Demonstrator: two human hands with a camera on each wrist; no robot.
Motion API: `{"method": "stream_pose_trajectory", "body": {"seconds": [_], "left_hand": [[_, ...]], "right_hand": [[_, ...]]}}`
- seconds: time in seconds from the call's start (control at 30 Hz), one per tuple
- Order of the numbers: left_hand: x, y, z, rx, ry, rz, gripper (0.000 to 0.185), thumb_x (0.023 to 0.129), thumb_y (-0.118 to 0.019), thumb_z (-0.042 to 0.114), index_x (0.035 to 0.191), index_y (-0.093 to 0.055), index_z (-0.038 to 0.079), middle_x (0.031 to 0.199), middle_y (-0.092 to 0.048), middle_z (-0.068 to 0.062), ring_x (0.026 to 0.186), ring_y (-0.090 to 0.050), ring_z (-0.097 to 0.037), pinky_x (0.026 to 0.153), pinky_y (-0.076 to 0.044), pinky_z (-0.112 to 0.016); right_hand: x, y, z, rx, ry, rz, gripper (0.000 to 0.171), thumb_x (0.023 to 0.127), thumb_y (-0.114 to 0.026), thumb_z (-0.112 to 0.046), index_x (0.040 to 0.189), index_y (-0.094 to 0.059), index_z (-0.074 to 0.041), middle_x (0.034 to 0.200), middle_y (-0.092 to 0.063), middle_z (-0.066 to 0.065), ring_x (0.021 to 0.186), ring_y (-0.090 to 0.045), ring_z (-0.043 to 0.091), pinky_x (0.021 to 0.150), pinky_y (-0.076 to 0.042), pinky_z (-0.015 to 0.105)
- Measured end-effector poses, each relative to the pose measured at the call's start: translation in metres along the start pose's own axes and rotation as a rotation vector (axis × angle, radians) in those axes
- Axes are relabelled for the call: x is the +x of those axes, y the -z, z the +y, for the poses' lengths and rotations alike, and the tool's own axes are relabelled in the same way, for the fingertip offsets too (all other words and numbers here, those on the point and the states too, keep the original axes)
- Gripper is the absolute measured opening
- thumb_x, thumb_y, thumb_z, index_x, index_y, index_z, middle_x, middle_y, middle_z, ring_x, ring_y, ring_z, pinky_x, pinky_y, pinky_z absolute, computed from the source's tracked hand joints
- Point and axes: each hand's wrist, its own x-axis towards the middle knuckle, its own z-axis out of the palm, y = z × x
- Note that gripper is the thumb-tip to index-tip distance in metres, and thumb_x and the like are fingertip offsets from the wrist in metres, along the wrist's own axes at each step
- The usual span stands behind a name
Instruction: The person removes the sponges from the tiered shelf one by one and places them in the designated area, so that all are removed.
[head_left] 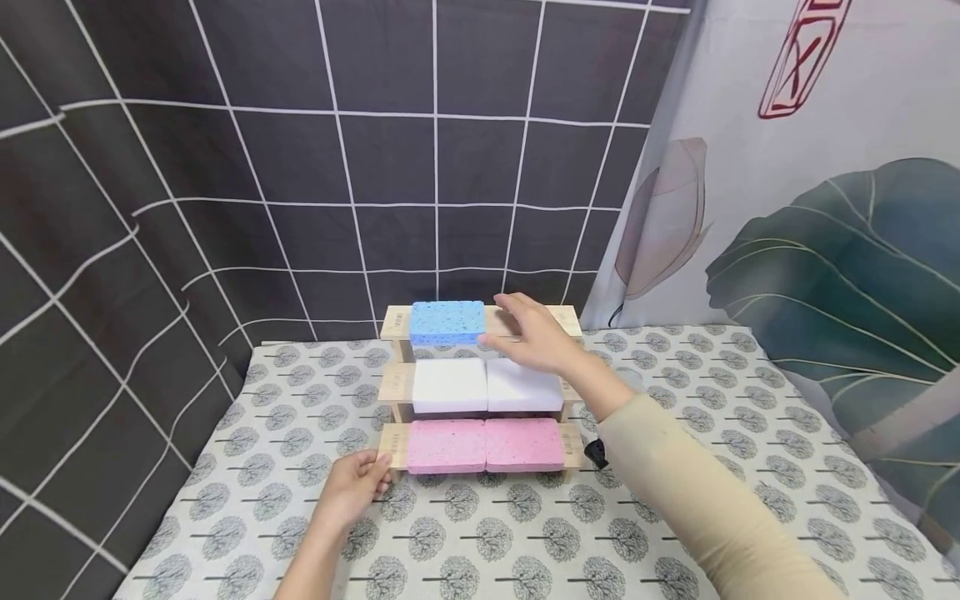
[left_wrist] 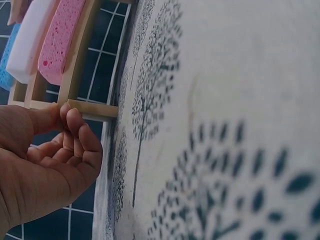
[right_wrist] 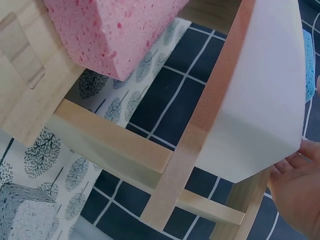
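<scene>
A three-tier wooden rack (head_left: 395, 385) stands on the cloth. My left hand (head_left: 354, 485) pinches the left end of its lowest tier, thumb and index finger on the wood (left_wrist: 92, 108). The right hand (head_left: 536, 333) is over the top tier, just right of a blue sponge (head_left: 447, 321). Its thumb tip is at the sponge's front right corner; whether it touches cannot be told. Two white blocks (head_left: 450, 385) lie side by side on the middle tier, and two pink sponges (head_left: 446, 446) on the lowest. In the right wrist view, fingers (right_wrist: 298, 160) are partly hidden behind a white block (right_wrist: 255, 100).
The table is covered with a tree-print cloth (head_left: 288, 500). A dark grid-pattern curtain (head_left: 386, 158) hangs behind and at left, a leaf-print curtain (head_left: 825, 275) at right. A small black object (head_left: 596, 454) lies right of the rack, partly beside the right sleeve.
</scene>
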Motion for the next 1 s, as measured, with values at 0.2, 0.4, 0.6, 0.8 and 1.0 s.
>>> {"method": "stream_pose_trajectory", "body": {"seconds": [0.2,0.4,0.6,0.8,1.0], "left_hand": [[0.002,0.000,-0.001,0.000,-0.004,0.002,0.027,0.094,-0.055,0.015,0.106,-0.059,-0.009,0.080,-0.064,-0.012,0.070,-0.057,-0.018,0.061,-0.054,-0.027],[0.002,-0.001,-0.001,0.000,0.004,0.001,0.029,0.094,-0.055,0.016,0.109,-0.058,-0.009,0.081,-0.064,-0.011,0.071,-0.057,-0.018,0.062,-0.054,-0.027],[0.000,-0.001,0.000,0.001,0.005,0.000,0.032,0.094,-0.054,0.017,0.111,-0.057,-0.010,0.081,-0.063,-0.010,0.072,-0.057,-0.018,0.063,-0.054,-0.027],[0.000,-0.001,0.001,-0.002,0.004,0.005,0.030,0.094,-0.054,0.015,0.110,-0.057,-0.010,0.081,-0.063,-0.011,0.072,-0.058,-0.018,0.063,-0.055,-0.027],[0.000,0.000,0.001,-0.010,-0.005,-0.003,0.028,0.094,-0.054,0.014,0.107,-0.058,-0.011,0.081,-0.063,-0.012,0.070,-0.057,-0.017,0.061,-0.054,-0.026]], "right_hand": [[0.004,-0.001,-0.001,-0.028,0.010,0.000,0.084,0.082,-0.060,-0.058,0.141,-0.037,-0.003,0.137,-0.045,0.012,0.127,-0.042,0.028,0.107,-0.035,0.044],[0.010,-0.005,-0.002,-0.026,0.026,0.002,0.081,0.083,-0.062,-0.056,0.139,-0.040,-0.001,0.134,-0.048,0.012,0.125,-0.044,0.026,0.106,-0.036,0.041],[0.015,-0.009,-0.006,-0.047,0.054,0.008,0.083,0.081,-0.063,-0.056,0.137,-0.041,0.001,0.133,-0.049,0.013,0.124,-0.045,0.027,0.106,-0.037,0.041],[0.021,-0.013,-0.011,-0.079,0.070,0.005,0.085,0.080,-0.066,-0.055,0.136,-0.041,0.004,0.131,-0.050,0.015,0.121,-0.047,0.028,0.104,-0.040,0.040],[0.025,-0.018,-0.013,-0.092,0.085,-0.004,0.086,0.078,-0.069,-0.052,0.135,-0.041,0.006,0.121,-0.053,0.013,0.089,-0.053,0.019,0.084,-0.047,0.033]]}}
